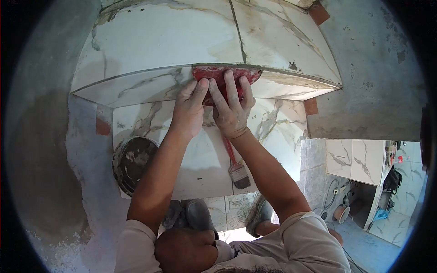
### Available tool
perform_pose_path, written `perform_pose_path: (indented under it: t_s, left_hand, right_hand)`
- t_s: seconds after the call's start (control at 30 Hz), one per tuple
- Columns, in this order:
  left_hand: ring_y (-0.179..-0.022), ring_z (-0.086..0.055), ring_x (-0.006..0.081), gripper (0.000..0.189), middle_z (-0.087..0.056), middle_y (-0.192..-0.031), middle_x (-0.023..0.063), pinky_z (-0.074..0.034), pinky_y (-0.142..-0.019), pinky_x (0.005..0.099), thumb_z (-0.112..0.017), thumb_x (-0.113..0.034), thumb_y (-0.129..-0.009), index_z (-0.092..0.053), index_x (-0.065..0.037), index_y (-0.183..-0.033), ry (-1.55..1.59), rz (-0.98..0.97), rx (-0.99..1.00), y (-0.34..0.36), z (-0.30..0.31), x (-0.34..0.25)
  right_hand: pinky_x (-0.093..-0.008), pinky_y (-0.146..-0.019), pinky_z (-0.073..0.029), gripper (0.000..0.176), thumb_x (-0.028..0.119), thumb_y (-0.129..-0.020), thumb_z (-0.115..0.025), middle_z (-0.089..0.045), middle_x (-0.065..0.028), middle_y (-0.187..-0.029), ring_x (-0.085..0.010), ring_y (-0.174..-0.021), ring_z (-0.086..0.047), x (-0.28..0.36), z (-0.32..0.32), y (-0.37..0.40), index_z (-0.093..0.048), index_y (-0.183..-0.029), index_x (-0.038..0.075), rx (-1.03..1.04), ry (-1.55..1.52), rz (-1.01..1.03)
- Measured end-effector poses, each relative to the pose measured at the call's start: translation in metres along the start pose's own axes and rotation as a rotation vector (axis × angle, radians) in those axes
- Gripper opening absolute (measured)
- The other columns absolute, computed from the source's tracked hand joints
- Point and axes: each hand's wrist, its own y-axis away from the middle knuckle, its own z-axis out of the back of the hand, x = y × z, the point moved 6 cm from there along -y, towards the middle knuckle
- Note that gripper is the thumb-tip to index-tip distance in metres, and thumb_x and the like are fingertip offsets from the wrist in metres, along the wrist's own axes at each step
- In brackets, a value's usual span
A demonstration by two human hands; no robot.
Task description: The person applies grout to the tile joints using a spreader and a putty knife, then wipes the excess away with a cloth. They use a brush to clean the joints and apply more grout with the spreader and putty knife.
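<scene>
The left hand (189,111) pinched a flat red tool (205,71); the right hand's (233,109) grip was hidden. At left, the left arm (158,179) partly hid a round dirty bucket (116,162).

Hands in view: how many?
2: left hand at the red tool's left end, right hand with fingers across its face. No other hand shows.

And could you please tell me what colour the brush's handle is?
The handle is red, showing best in the head view.
</scene>
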Motion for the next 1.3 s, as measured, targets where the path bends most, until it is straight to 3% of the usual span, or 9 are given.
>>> perform_pose_path:
  t_s: [0.27,0.57,0.63,0.7,0.77,0.83,1.1,1.2,1.3]
  left_hand:
    - [-0.078,-0.055,0.0083,0.027,-0.061,-0.086,-0.0004,-0.047,-0.067,0.0251,-0.056,-0.027,-0.098,-0.064,-0.001,-0.099,-0.194,0.099,-0.122,0.035,-0.009,0.005]
    - [-0.07,-0.05,0.0046,0.03,-0.06,-0.08,-0.0003,-0.044,-0.059,0.0252,-0.054,-0.028,-0.098,-0.065,0.001,-0.097,-0.398,-0.079,-0.113,0.009,-0.033,-0.013]
    - [-0.072,-0.05,0.0037,0.029,-0.06,-0.082,-0.0008,-0.043,-0.06,0.0232,-0.054,-0.028,-0.098,-0.065,-0.001,-0.099,-0.298,-0.017,-0.139,0.019,-0.015,-0.006]
    - [-0.093,-0.057,0.0103,0.032,-0.062,-0.106,0.003,-0.046,-0.081,0.0265,-0.054,-0.027,-0.099,-0.059,0.0,-0.116,-0.154,0.086,-0.245,0.034,0.01,0.011]
    - [-0.093,-0.057,0.0104,0.032,-0.061,-0.108,0.0029,-0.046,-0.078,0.0267,-0.054,-0.027,-0.099,-0.058,-0.001,-0.118,-0.202,0.089,-0.243,0.041,0.009,0.013]
    - [-0.074,-0.049,0.0038,0.028,-0.058,-0.084,-0.0029,-0.041,-0.062,0.0213,-0.054,-0.028,-0.099,-0.063,-0.002,-0.102,-0.215,-0.018,-0.182,0.042,-0.006,0.003]
    - [-0.083,-0.057,0.0073,0.027,-0.064,-0.093,0.0018,-0.047,-0.073,0.025,-0.053,-0.026,-0.099,-0.063,-0.001,-0.106,0.033,0.02,-0.267,0.023,-0.011,-0.015]
    - [-0.085,-0.058,0.0071,0.031,-0.064,-0.095,0.0032,-0.048,-0.075,0.0242,-0.053,-0.027,-0.099,-0.061,0.0,-0.111,0.028,0.203,-0.348,0.049,0.007,0.006]
    - [-0.097,-0.061,0.0148,0.033,-0.064,-0.11,0.0074,-0.049,-0.086,0.0298,-0.053,-0.022,-0.099,-0.057,0.0,-0.123,-0.089,0.108,-0.255,0.082,0.021,0.006]
  right_hand:
    - [-0.0428,-0.1,-0.037,0.045,0.009,-0.077,-0.063,-0.051,-0.0123,-0.139,-0.0364,-0.123,-0.044,0.007,0.034,0.015,-0.063,-0.122,0.014,0.268,-0.23,-0.178]
    - [-0.0461,-0.103,-0.035,0.053,0.008,-0.079,-0.06,-0.045,-0.017,-0.142,-0.0418,-0.128,-0.041,-0.005,0.022,-0.008,-0.054,-0.132,0.011,0.046,-0.147,-0.196]
    - [-0.0446,-0.097,-0.04,0.056,0.009,-0.077,-0.06,-0.045,-0.0138,-0.144,-0.0405,-0.126,-0.042,0.008,0.022,-0.008,-0.054,-0.133,0.014,0.196,-0.212,-0.161]
    - [-0.0422,-0.091,-0.043,0.059,0.01,-0.075,-0.062,-0.045,-0.0102,-0.144,-0.0373,-0.126,-0.043,0.012,0.022,0.004,-0.054,-0.134,0.016,0.265,-0.214,-0.138]
    - [-0.0397,-0.087,-0.043,0.06,0.011,-0.075,-0.062,-0.046,-0.008,-0.144,-0.0335,-0.127,-0.043,0.015,0.025,0.012,-0.054,-0.134,0.017,0.367,-0.276,-0.134]
    - [-0.0371,-0.083,-0.042,0.06,0.012,-0.075,-0.063,-0.046,-0.0063,-0.145,-0.0308,-0.128,-0.043,0.013,0.028,0.008,-0.055,-0.134,0.018,0.281,-0.225,-0.087]
    - [-0.036,-0.08,-0.04,0.055,0.015,-0.079,-0.057,-0.046,-0.0051,-0.145,-0.0304,-0.128,-0.044,0.022,0.026,-0.02,-0.054,-0.134,0.019,0.162,-0.083,-0.057]
    - [-0.0374,-0.082,-0.042,0.057,0.013,-0.08,-0.056,-0.044,-0.0062,-0.146,-0.0308,-0.128,-0.044,0.026,0.032,-0.01,-0.052,-0.136,0.017,0.417,-0.141,-0.02]
    - [-0.0443,-0.089,-0.045,0.058,0.008,-0.08,-0.053,-0.044,-0.01,-0.145,-0.034,-0.129,-0.043,0.037,0.037,0.006,-0.049,-0.138,0.014,0.654,-0.292,0.048]
